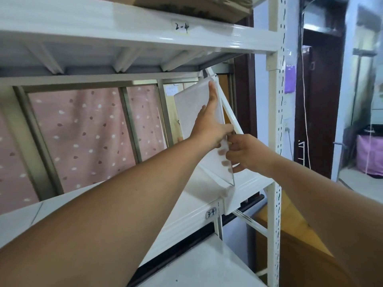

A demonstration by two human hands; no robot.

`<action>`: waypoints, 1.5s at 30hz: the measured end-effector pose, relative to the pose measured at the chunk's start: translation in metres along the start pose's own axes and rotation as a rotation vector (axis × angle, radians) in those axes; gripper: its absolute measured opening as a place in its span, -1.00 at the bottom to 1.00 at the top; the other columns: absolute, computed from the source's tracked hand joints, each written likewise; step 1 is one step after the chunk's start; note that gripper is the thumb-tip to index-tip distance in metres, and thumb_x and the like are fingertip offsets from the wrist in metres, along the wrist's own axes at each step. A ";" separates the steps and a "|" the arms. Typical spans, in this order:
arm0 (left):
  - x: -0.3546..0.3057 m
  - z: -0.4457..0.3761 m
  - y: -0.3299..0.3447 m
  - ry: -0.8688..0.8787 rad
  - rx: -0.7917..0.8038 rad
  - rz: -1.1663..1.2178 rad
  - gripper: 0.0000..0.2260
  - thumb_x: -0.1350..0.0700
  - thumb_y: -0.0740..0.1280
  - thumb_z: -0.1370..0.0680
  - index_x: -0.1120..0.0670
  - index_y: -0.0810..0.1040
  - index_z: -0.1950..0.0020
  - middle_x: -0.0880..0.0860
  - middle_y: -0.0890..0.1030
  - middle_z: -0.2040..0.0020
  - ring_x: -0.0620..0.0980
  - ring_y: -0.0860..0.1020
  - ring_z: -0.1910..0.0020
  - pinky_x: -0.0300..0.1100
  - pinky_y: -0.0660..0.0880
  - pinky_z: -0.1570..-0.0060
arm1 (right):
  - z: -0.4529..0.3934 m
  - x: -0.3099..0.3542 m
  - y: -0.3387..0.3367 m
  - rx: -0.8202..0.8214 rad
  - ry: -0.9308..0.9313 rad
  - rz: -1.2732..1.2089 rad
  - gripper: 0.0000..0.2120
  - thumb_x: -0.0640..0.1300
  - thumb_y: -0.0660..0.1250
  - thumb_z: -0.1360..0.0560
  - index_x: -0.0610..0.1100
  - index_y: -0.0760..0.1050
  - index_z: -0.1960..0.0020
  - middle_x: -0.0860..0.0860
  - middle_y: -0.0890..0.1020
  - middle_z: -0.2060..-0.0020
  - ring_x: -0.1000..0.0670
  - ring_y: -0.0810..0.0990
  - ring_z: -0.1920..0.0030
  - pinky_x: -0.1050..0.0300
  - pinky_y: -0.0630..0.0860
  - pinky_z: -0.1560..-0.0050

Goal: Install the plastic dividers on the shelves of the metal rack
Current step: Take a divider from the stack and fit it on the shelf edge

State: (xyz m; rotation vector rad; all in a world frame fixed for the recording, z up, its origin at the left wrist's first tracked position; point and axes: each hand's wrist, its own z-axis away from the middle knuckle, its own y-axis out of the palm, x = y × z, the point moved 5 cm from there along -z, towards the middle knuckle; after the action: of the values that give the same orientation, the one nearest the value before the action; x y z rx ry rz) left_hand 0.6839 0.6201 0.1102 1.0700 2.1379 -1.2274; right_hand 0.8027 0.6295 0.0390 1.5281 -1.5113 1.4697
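Note:
A white metal rack (274, 125) fills the view, with an upper shelf beam marked "2-4" (182, 27) and a lower shelf marked "3-4" (211, 213). A frosted plastic divider (192, 108) stands upright between the two shelves near the rack's right end, its lower front corner resting on the lower shelf. My left hand (209, 125) lies flat against the divider's face, fingers reaching up toward its top edge. My right hand (244, 154) pinches the divider's front edge lower down; its fingertips show through the plastic.
A diagonal white brace (228, 108) runs just behind the divider. Cardboard (194, 5) lies on the top shelf. Pink dotted curtains (83, 133) hang behind the rack. A dark doorway (319, 100) and a pink basket (371, 154) are to the right.

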 end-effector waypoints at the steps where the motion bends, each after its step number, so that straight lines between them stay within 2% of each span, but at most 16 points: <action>1: 0.000 0.000 -0.001 0.000 -0.004 -0.006 0.16 0.23 0.51 -0.54 -0.52 -0.34 -0.58 0.05 0.39 -0.52 0.20 0.67 -0.07 0.09 0.75 0.19 | -0.001 0.001 0.001 0.004 -0.006 -0.003 -0.68 -0.46 0.25 -0.51 -0.17 0.57 -0.15 -0.16 0.65 0.07 -0.30 0.71 -0.03 -0.17 0.69 0.06; 6: -0.003 0.002 -0.002 -0.010 0.002 -0.032 0.16 0.26 0.49 -0.54 -0.51 -0.32 -0.59 0.04 0.34 -0.57 0.16 0.66 -0.05 0.11 0.75 0.20 | 0.000 0.002 0.004 0.020 -0.024 -0.019 -0.69 -0.47 0.24 -0.53 -0.14 0.57 -0.10 -0.15 0.68 0.08 -0.16 0.70 0.09 -0.06 0.70 0.16; 13: -0.005 0.002 -0.002 -0.016 0.007 -0.052 0.14 0.26 0.48 -0.55 -0.48 -0.32 -0.61 0.04 0.41 -0.50 0.17 0.66 -0.05 0.07 0.75 0.22 | -0.001 0.003 0.002 0.038 -0.028 -0.021 -0.70 -0.46 0.24 -0.54 -0.24 0.54 -0.20 -0.22 0.69 0.02 -0.21 0.71 0.06 -0.06 0.71 0.14; 17: -0.007 0.001 -0.004 -0.019 0.024 -0.067 0.13 0.24 0.47 -0.56 -0.47 -0.32 -0.62 0.04 0.44 -0.45 0.15 0.67 -0.04 0.10 0.75 0.19 | 0.000 0.004 0.003 0.059 -0.037 -0.030 -0.72 -0.46 0.22 -0.53 -0.28 0.53 -0.19 -0.15 0.65 0.11 -0.18 0.70 0.09 -0.08 0.70 0.15; 24: -0.009 0.007 -0.003 -0.026 0.054 -0.042 0.11 0.27 0.47 -0.56 -0.47 -0.28 -0.63 0.04 0.37 -0.55 0.16 0.66 -0.08 0.13 0.75 0.13 | 0.003 0.003 0.002 0.063 -0.031 -0.038 -0.68 -0.46 0.23 -0.53 -0.21 0.57 -0.18 -0.09 0.71 0.14 -0.22 0.74 0.05 -0.03 0.68 0.17; 27: -0.009 0.008 -0.002 -0.026 0.050 -0.032 0.11 0.27 0.47 -0.56 -0.49 -0.27 -0.62 0.02 0.39 -0.52 0.15 0.66 -0.06 0.12 0.75 0.16 | 0.004 0.002 0.001 0.058 -0.031 -0.037 -0.68 -0.46 0.23 -0.52 -0.21 0.58 -0.17 -0.11 0.71 0.12 -0.26 0.73 0.02 -0.06 0.69 0.14; 31: -0.010 0.009 0.000 -0.027 0.046 -0.018 0.12 0.28 0.47 -0.55 -0.51 -0.26 -0.61 -0.02 0.39 -0.47 0.14 0.66 -0.02 0.14 0.75 0.17 | 0.006 0.001 0.000 0.058 -0.028 -0.041 -0.68 -0.46 0.23 -0.53 -0.20 0.57 -0.18 -0.11 0.70 0.12 -0.17 0.72 0.10 -0.10 0.69 0.09; 34: -0.010 0.010 0.002 -0.025 0.028 -0.019 0.12 0.28 0.47 -0.56 -0.50 -0.26 -0.62 0.02 0.39 -0.49 0.16 0.66 -0.04 0.15 0.75 0.15 | 0.005 -0.001 0.000 0.051 -0.026 -0.023 -0.68 -0.44 0.25 -0.54 -0.19 0.56 -0.21 -0.10 0.71 0.16 -0.23 0.74 0.06 -0.13 0.70 0.06; 39: 0.000 0.011 0.006 -0.005 -0.009 0.045 0.09 0.33 0.42 -0.57 -0.51 -0.22 -0.62 0.01 0.31 -0.64 0.14 0.67 0.04 0.17 0.75 0.15 | 0.002 -0.003 0.003 0.007 -0.044 0.079 -0.69 -0.37 0.32 -0.54 -0.18 0.53 -0.26 -0.07 0.71 0.28 -0.17 0.76 0.12 0.02 0.71 0.17; 43: 0.005 0.006 0.006 0.003 -0.019 0.063 0.10 0.33 0.44 -0.58 -0.52 -0.23 -0.61 -0.01 0.23 -0.71 0.13 0.68 -0.03 0.17 0.75 0.12 | -0.002 -0.002 0.005 -0.007 -0.043 0.104 -0.68 -0.36 0.33 -0.54 -0.15 0.54 -0.26 -0.13 0.72 0.23 -0.12 0.76 0.17 0.10 0.70 0.23; 45: 0.007 0.005 0.006 0.002 -0.015 0.049 0.11 0.32 0.44 -0.57 -0.53 -0.25 -0.60 0.00 0.24 -0.70 0.14 0.69 0.00 0.17 0.75 0.15 | -0.004 -0.002 0.005 -0.007 -0.035 0.100 -0.68 -0.38 0.33 -0.53 -0.16 0.55 -0.25 -0.17 0.72 0.21 -0.09 0.76 0.22 0.16 0.68 0.29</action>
State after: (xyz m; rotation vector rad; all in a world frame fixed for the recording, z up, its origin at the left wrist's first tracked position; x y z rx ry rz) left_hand 0.6848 0.6208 0.0998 1.1110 2.1062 -1.1865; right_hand 0.7975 0.6325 0.0363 1.5005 -1.6331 1.4993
